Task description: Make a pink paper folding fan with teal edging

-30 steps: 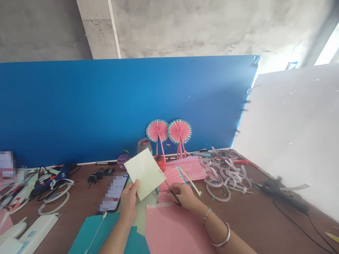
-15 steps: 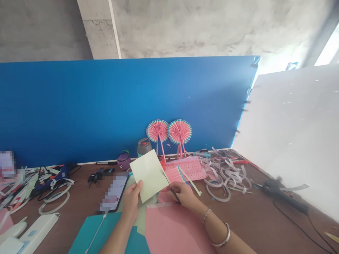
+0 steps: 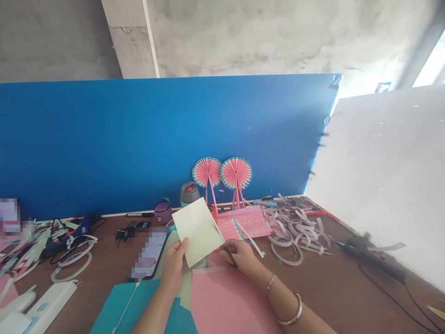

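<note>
My left hand point(image 3: 174, 262) pinches the lower left edge of a pale yellow-green sheet of paper point(image 3: 198, 232), held tilted above the table. My right hand point(image 3: 239, 255) is closed on dark-handled scissors point(image 3: 230, 256) at the sheet's right edge. A narrow strip along that edge stands partly apart from the sheet. Beneath my hands lie a pink sheet point(image 3: 229, 301), a teal sheet point(image 3: 128, 301) and more pale green paper point(image 3: 185, 292). Behind the sheet, a pleated pink paper piece point(image 3: 229, 229) and a loose thin green strip point(image 3: 253, 240) rest on the table.
Two round pink paper fans point(image 3: 236, 173) lean on the blue panel point(image 3: 139, 139). A phone point(image 3: 151, 255) lies left of my hands, near a purple pot point(image 3: 162, 212) and a bottle point(image 3: 189, 194). Curled white strips point(image 3: 295, 227) heap at right, by a dark glue-gun-like tool point(image 3: 371, 255).
The scissors have closed further along the sheet's right edge, and their blades show less. The sheet has shifted slightly right in my left hand.
</note>
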`<action>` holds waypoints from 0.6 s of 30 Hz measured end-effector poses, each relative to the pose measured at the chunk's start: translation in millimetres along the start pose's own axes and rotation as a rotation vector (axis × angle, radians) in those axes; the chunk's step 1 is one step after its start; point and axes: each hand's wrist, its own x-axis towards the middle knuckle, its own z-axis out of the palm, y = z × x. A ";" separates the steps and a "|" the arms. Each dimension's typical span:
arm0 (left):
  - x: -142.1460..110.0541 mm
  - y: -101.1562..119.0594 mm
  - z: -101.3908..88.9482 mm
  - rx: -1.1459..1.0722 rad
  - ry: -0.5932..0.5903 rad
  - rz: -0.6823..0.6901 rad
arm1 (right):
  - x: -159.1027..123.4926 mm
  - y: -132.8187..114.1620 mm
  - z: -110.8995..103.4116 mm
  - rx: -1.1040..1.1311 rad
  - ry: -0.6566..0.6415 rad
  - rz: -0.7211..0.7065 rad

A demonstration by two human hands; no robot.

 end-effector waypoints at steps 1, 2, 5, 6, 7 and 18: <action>-0.2 0.3 0.3 -0.003 -0.003 0.002 | 0.1 -0.1 0.0 -0.005 0.001 -0.001; -0.3 0.6 0.6 -0.004 -0.007 0.004 | 0.2 -0.3 0.0 -0.006 -0.001 -0.003; -0.8 1.7 1.6 -0.001 -0.010 0.004 | -0.1 -1.2 0.0 -0.003 -0.005 -0.004; -1.1 2.1 2.0 -0.001 -0.008 0.002 | -0.4 -1.5 -0.1 -0.005 -0.004 -0.003; -1.5 2.5 2.3 -0.003 -0.005 -0.001 | -0.7 -1.9 -0.2 -0.008 -0.003 -0.003; -2.1 2.8 2.1 -0.023 -0.017 -0.009 | -4.4 -9.2 0.0 -0.045 0.027 0.016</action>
